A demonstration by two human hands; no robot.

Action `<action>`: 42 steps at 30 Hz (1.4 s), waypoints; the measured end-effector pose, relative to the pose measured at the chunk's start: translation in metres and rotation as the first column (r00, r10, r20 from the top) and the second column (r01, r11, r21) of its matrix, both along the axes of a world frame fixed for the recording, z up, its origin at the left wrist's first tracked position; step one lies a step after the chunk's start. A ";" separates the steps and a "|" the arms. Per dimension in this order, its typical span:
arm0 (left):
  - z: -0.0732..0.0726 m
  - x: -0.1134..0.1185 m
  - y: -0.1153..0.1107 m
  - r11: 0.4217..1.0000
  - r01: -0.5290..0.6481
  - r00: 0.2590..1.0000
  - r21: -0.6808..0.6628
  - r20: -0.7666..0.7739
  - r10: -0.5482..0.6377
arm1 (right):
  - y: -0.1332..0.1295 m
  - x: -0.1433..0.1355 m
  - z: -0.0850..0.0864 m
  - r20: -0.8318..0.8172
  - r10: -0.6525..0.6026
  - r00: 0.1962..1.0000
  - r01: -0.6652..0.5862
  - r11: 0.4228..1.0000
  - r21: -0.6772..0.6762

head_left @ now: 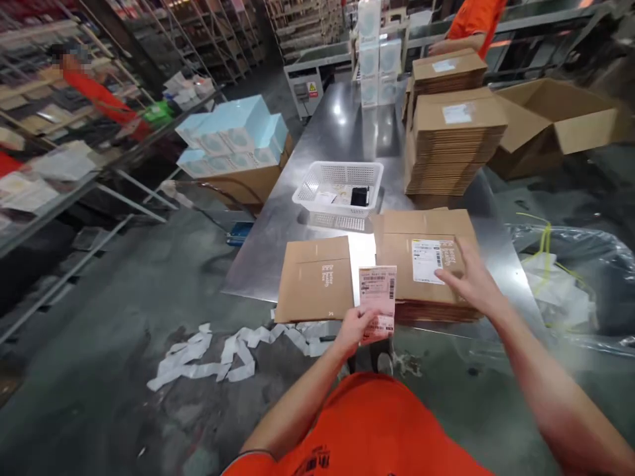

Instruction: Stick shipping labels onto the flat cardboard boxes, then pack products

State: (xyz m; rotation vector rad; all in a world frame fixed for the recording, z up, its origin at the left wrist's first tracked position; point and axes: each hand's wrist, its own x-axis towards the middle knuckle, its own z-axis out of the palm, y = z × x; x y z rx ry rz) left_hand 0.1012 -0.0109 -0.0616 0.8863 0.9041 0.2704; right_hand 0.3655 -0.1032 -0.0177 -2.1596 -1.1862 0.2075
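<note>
Pinched in my left hand [355,328] is a strip of printed shipping labels [378,291], held over the gap between two piles of flat cardboard. My right hand [469,277] lies with fingers spread on the right-hand stack of folded cartons [397,254]. Its thumb touches the edge of a white shipping label [425,264] on the top carton. To the left, a single-looking flat carton [302,281] with white print lies at the table's near edge.
A white plastic basket [310,188] with small items stands mid-table [337,125]. Behind it rise white-blue boxes [369,59]; a tall carton stack [446,149] is at right. Blue boxes [238,125] sit on a cart. Paper strips [238,354] litter the floor. Co-workers in orange are nearby.
</note>
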 end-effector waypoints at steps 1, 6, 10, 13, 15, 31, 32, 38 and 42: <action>0.001 -0.009 -0.002 1.000 0.017 1.000 -0.007 -0.022 -0.017 | 0.014 -0.018 0.012 -0.112 0.159 0.981 -0.158 0.987 0.020; 0.018 -0.058 0.002 0.995 -0.052 0.999 0.083 -0.012 0.053 | 0.078 -0.113 0.020 -0.436 0.577 0.691 -0.626 0.779 0.036; 0.036 -0.092 0.031 0.911 -0.359 0.933 0.204 0.104 0.344 | 0.105 -0.173 -0.008 -0.541 0.574 0.614 -0.660 0.750 0.046; 0.029 -0.110 0.054 0.846 -0.462 0.875 0.268 -0.016 0.483 | 0.122 -0.202 -0.025 -0.564 0.596 0.572 -0.685 0.725 0.072; 0.012 -0.122 0.064 0.843 -0.452 0.867 0.290 -0.081 0.492 | 0.137 -0.214 -0.037 -0.546 0.602 0.582 -0.687 0.724 0.065; -0.082 -0.245 0.039 0.921 -0.360 0.870 0.148 -0.302 0.389 | 0.262 -0.231 -0.113 0.335 0.558 0.759 -0.485 0.828 -0.281; -0.078 -0.245 0.053 0.892 -0.393 0.846 0.222 -0.294 0.446 | 0.262 -0.238 -0.118 0.330 0.597 0.731 -0.527 0.801 -0.283; -0.074 -0.213 0.138 0.832 -0.386 0.842 0.399 -0.215 0.494 | 0.250 -0.261 -0.141 0.374 0.603 0.705 -0.531 0.798 -0.284; -0.075 -0.204 0.142 0.818 -0.319 0.887 0.480 -0.153 0.436 | 0.204 -0.243 -0.137 0.286 0.751 0.596 -0.710 0.658 -0.250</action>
